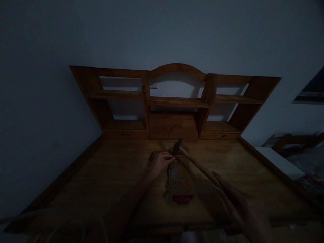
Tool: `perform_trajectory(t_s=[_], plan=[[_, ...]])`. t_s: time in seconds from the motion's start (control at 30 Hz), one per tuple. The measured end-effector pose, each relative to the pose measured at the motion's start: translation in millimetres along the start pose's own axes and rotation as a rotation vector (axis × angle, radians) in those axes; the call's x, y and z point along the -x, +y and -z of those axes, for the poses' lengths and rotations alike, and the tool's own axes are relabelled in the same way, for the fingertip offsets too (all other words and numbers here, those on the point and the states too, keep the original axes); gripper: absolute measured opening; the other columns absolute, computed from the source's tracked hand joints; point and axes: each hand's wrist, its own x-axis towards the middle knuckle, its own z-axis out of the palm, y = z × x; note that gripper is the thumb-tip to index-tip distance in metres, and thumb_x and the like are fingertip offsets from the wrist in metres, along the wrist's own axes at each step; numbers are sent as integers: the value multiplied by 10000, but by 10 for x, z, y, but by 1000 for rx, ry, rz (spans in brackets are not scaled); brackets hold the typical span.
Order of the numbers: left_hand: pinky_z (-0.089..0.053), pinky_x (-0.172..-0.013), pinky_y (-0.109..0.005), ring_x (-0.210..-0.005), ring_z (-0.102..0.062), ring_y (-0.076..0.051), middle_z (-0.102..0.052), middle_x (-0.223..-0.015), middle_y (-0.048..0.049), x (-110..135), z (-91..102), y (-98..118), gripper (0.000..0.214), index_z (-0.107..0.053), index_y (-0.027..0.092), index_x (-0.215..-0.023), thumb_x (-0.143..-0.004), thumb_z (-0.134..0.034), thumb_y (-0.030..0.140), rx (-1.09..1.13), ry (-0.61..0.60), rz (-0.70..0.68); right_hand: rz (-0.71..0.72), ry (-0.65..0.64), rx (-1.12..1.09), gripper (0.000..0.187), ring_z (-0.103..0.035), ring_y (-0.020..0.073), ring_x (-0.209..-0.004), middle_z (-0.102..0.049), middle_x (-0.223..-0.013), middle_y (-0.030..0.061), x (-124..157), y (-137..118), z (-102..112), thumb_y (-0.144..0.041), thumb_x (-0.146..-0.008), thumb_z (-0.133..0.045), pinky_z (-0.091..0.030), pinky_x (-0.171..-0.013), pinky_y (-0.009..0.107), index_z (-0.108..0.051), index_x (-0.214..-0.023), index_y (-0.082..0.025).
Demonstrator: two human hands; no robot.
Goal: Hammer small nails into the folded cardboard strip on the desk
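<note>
Keeping the taps short and light seems wisest, we judge: our left hand (162, 162) pinches its grip on the top edge of a flat, speckled packet (180, 184) with a red lower band, lying mid-way along the bench (101, 175). Our right hand (243, 209) has its grip wrapped round a wooden-handled hammer (196, 163), its dark head just beyond the left fingertips.

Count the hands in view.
2. The left hand is at the top of the patterned piece; the right hand, lower right, grips the hammer by its handle. No others show.
</note>
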Motion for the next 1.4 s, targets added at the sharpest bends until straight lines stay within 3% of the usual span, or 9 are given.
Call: perform_trajectory(t_s=[0.1, 0.2, 0.47, 0.57, 0.77, 0.97, 1.13, 1.4], plan=[[-466, -661, -243, -750, -664, -155, -744, -844, -17, 8, 10, 2, 147, -771, 226, -805, -799, -678, 340, -41, -13, -16, 90, -25, 121, 683, -684, 205, -544, -754, -883, -6, 18, 25, -20, -231, -831, -460, -469, -428, 254, -286, -1475, -383], [-468, -659, -244, -745, -665, -154, -749, -852, -15, 11, 6, 9, 173, -774, 234, -815, -799, -675, 374, -40, -20, 7, 118, 39, 191, 748, -642, 197, -447, -750, -805, -8, 19, 15, 6, -203, -780, -472, -430, -372, 257, -270, -1479, -380], [-474, -663, -242, -741, -678, -156, -759, -855, -12, 5, -1, 31, 178, -778, 240, -820, -785, -683, 387, -7, -5, 53, 99, 142, 163, 550, -651, 199, -459, -754, -823, 16, 0, -79, 105, -365, -918, -392, -450, -367, 266, -331, -1464, -356], [-469, -655, -242, -742, -677, -160, -760, -861, -16, 3, 3, 13, 187, -779, 241, -822, -786, -679, 395, -20, -13, 48, 123, 148, 169, 567, -642, 186, -443, -754, -829, 15, 23, -84, 70, -342, -921, -382, -448, -363, 257, -291, -1480, -358], [-435, -611, -232, -707, -655, -146, -746, -803, -10, 7, 24, 18, 179, -768, 222, -760, -800, -663, 362, -49, -41, 10, 143, 40, 195, 712, -662, 171, -501, -748, -945, -10, 70, -65, -61, -199, -859, -393, -447, -384, 244, -160, -1507, -381], [-455, -648, -234, -730, -673, -148, -755, -823, -11, 7, 0, 19, 157, -776, 226, -815, -788, -689, 355, 16, -29, 37, 67, 96, 213, 607, -658, 167, -491, -750, -873, 9, 88, -58, -54, -320, -925, -426, -454, -392, 234, -237, -1501, -347], [-451, -652, -229, -729, -674, -146, -758, -817, -7, -8, -32, -43, 158, -777, 224, -814, -776, -706, 360, -21, -29, 66, 69, 139, 227, 580, -643, 160, -457, -742, -773, -21, 35, -82, 35, -250, -928, -426, -447, -383, 224, -290, -1484, -342], [-433, -650, -229, -732, -652, -139, -741, -825, -14, 16, 21, 80, 151, -775, 216, -808, -781, -701, 345, -60, -51, 52, 71, 85, 224, 616, -682, 163, -552, -749, -915, -33, -29, -136, -62, -287, -929, -479, -457, -423, 233, -239, -1489, -376]])
